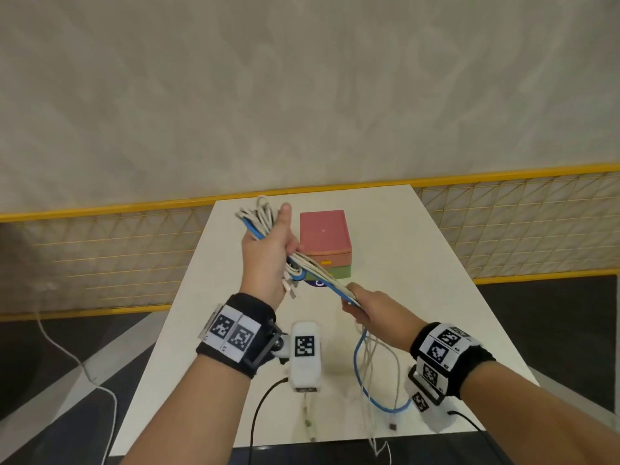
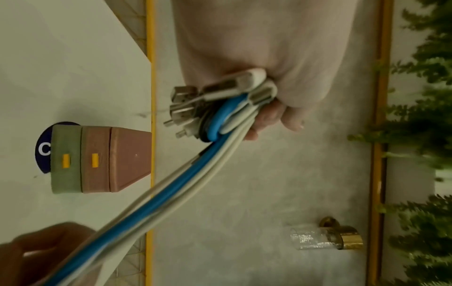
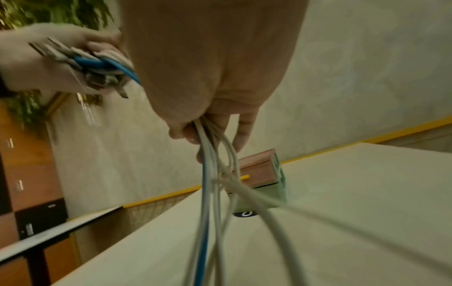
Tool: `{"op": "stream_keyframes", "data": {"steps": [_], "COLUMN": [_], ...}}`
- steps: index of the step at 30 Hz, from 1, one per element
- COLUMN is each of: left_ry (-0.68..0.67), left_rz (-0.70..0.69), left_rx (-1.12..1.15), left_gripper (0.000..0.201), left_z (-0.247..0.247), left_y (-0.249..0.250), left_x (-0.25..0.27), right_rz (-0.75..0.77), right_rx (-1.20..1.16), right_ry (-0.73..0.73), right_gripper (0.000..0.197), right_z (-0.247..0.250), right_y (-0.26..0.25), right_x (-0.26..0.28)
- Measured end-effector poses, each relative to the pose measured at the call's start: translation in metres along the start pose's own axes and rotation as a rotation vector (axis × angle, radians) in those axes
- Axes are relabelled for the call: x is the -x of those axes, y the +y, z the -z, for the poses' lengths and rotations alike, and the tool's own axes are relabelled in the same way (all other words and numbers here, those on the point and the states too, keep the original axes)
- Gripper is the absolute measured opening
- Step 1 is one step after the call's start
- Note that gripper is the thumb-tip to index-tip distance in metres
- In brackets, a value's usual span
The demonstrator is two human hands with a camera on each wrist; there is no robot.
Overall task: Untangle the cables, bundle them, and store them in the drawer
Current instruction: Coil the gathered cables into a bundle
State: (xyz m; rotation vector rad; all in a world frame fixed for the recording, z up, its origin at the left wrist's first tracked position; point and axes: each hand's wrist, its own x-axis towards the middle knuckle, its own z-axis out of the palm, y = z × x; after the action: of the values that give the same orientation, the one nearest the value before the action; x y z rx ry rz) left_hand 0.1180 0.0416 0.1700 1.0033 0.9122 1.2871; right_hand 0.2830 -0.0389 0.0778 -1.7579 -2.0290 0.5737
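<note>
A white letter "C" is showing on a dark round sticker (image 1: 317, 282) lying under the front edge of the drawer box (image 1: 324, 241), whose two drawers, pink over green with yellow tabs, are sitting closed. The box is standing toward the far end of the table (image 1: 419, 297), with bare tabletop on its right and in front. The left hand (image 1: 268, 260) is gripping the looped cables (image 1: 258, 218) above and left of the box. The right hand (image 1: 372, 307) is pinching the same strands in front of the box, their tails hanging over the near edge.
</note>
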Motion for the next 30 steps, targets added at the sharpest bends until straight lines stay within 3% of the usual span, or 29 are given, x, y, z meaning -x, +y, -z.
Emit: {"op": "stream_keyframes", "data": {"steps": [2, 3, 5, 6, 8, 11, 12, 16, 20, 24, 27, 30], "left_ry": [0.034, 0.036, 0.006, -0.025, -0.090, -0.192, -0.243, -0.437, -0.584, -0.554, -0.466, -0.492], "left_rz": [-0.005, -0.020, -0.089, -0.131, -0.186, -0.190, -0.186, -0.076, 0.139, 0.263, 0.229, 0.203], "left_rx": [0.023, 0.023, -0.018, -0.053, -0.134, -0.152, -0.121, -0.065, -0.281, -0.531, -0.677, -0.740], "left_gripper": [0.042, 0.045, 0.038, 0.033, 0.030, 0.032, 0.030, 0.029, 0.036, 0.018, 0.030, 0.030], "left_z": [0.005, 0.006, 0.006, 0.003, -0.006, -0.016, -0.014, 0.013, 0.028, 0.028, 0.025, 0.021], "left_y": [0.006, 0.009, 0.014, 0.015, 0.015, 0.017, 0.019, 0.030, 0.023, 0.012, -0.003, -0.016], "left_x": [-0.004, -0.005, -0.007, -0.006, -0.001, 0.006, 0.006, 0.002, 0.003, 0.005, 0.008, 0.012], "right_rz": [-0.097, -0.132, -0.092, -0.026, 0.089, 0.097, 0.073, -0.001, -0.068, -0.038, -0.035, -0.001], "right_rx": [0.213, 0.274, 0.134, -0.016, -0.291, -0.466, -0.467, -0.239, -0.039, 0.101, 0.033, -0.097], "right_ry": [-0.086, -0.139, -0.174, -0.122, 0.028, 0.077, 0.049, 0.006, 0.012, 0.136, 0.208, 0.162], "right_gripper": [0.037, 0.060, 0.108, 0.119, 0.110, 0.033, 0.017, 0.020, 0.009, 0.029, 0.039, 0.044], "right_z": [0.006, 0.012, 0.026, 0.031, 0.037, 0.033, 0.028, 0.012, 0.022, 0.020, 0.023, 0.030], "right_y": [0.012, 0.016, 0.004, -0.008, -0.035, -0.064, -0.063, -0.027, -0.015, -0.020, -0.028, -0.038], "right_x": [-0.004, -0.007, -0.016, -0.022, -0.034, -0.045, -0.046, -0.041, -0.043, -0.051, -0.054, -0.056]}}
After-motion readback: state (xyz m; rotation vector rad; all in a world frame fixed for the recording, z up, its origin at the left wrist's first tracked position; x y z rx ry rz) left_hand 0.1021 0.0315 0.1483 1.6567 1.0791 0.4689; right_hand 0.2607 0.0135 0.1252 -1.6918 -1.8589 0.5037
